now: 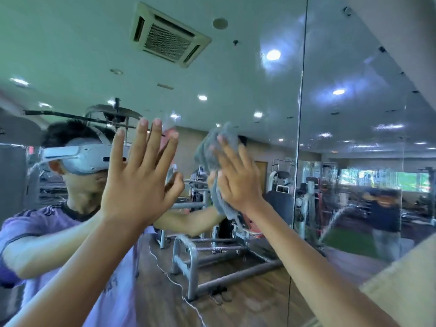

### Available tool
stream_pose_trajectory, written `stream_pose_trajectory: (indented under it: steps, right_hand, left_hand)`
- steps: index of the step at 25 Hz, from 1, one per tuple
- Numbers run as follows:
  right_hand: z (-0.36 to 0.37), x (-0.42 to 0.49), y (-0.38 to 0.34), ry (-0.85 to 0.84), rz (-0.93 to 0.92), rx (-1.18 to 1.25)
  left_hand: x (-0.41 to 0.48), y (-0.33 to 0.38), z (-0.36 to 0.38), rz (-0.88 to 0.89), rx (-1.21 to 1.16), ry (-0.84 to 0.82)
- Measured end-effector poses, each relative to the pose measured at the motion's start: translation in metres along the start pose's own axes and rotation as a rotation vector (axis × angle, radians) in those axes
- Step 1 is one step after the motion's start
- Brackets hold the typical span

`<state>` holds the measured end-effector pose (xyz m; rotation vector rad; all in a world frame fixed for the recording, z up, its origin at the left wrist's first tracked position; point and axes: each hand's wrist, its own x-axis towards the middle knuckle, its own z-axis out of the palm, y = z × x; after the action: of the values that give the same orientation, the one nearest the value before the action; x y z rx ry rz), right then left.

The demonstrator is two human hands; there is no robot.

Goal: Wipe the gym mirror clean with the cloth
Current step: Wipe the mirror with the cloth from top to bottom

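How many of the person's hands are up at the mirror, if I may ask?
2: left hand, fingers spread, left of centre; right hand, pressing the grey cloth against the mirror.

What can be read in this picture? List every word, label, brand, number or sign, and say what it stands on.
No text here can be read.
The shirt print, reflected in the mirror: reversed and blurred, unreadable.
The headset: no legible brand.
The cloth: no label shows.
The gym machines in the reflection: any plates or stickers are too small to read.
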<state>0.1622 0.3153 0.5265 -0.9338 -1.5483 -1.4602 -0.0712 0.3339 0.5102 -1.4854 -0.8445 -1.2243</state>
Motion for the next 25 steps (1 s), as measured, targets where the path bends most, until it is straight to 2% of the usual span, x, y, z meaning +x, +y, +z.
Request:
stream_pose_trajectory:
  steps: [2,3,4,5,8,9,10,13,15,16,18,20,21,22,23,25]
  right_hand:
    - [0.002,0.033,-0.007,0.085,0.358,0.028]
    - [0.003,0.044,-0.019,0.107,0.485,0.043]
    - [0.004,0.048,-0.033,0.104,0.514,0.059]
    - [0.005,0.041,-0.045,0.074,0.446,0.069]
    - [0.001,-0.017,-0.057,-0.064,-0.005,0.063]
    - [-0.002,-0.026,-0.045,-0.091,-0.067,0.045]
    - [-0.003,-0.023,-0.033,-0.092,-0.044,0.020]
    - [0.001,0.027,-0.020,0.044,0.348,0.006]
    - [0.002,0.042,-0.037,0.091,0.478,0.040]
    - [0.005,0.032,-0.043,0.067,0.421,0.048]
    - [0.004,-0.011,-0.050,-0.020,0.126,0.039]
    - [-0.003,-0.045,-0.026,-0.069,-0.158,0.010]
    - [-0.005,-0.046,-0.008,-0.074,-0.209,-0.006]
    - [-0.005,-0.036,0.004,-0.062,-0.183,-0.028]
    - [-0.003,-0.021,0.011,-0.032,-0.081,-0.035]
    - [0.001,0.015,-0.002,0.058,0.259,-0.005]
  left_hand:
    - [-0.003,0.002,0.000,-0.003,0.005,-0.010]
    - [-0.002,0.002,0.000,-0.004,0.003,-0.013]
    - [-0.002,0.002,-0.001,-0.002,0.004,-0.014]
    - [-0.001,0.001,-0.001,-0.002,0.005,-0.014]
    - [-0.007,0.001,-0.001,-0.002,0.000,-0.022]
    - [-0.012,0.004,-0.001,-0.005,-0.003,-0.024]
    - [-0.015,0.007,-0.002,-0.014,-0.010,-0.022]
    - [-0.018,0.009,-0.003,-0.038,-0.042,-0.005]
    - [-0.018,0.008,-0.002,-0.036,-0.048,-0.004]
    - [-0.019,0.008,-0.002,-0.032,-0.042,-0.001]
    - [-0.024,0.007,-0.003,-0.029,-0.037,0.004]
    - [-0.032,0.007,-0.005,-0.018,-0.044,0.005]
    - [-0.035,0.007,-0.006,-0.012,-0.047,0.007]
    - [-0.037,0.007,-0.006,-0.009,-0.048,0.009]
    - [-0.038,0.007,-0.006,-0.007,-0.048,0.006]
    - [-0.038,0.008,-0.006,-0.010,-0.048,-0.002]
